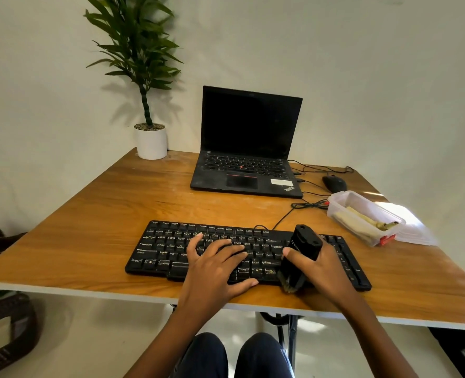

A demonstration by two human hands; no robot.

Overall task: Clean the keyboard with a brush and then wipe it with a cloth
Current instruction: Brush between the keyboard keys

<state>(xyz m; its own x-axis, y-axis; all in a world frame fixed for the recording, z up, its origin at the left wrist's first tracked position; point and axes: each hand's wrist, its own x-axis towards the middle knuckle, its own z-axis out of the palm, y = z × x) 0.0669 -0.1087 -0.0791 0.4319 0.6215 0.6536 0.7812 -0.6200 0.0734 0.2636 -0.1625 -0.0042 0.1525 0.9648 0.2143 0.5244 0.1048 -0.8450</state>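
A black wired keyboard lies near the front edge of the wooden table. My left hand rests flat on the middle keys, fingers spread. My right hand grips a black brush with a thick block handle; its bristles point down and touch the keyboard's front edge, right of centre. A clear plastic box at the right holds a pale folded cloth.
An open black laptop stands at the back centre, a black mouse and loose cables to its right. A potted plant is at the back left corner. The box lid lies beside the box. My knees show below the table.
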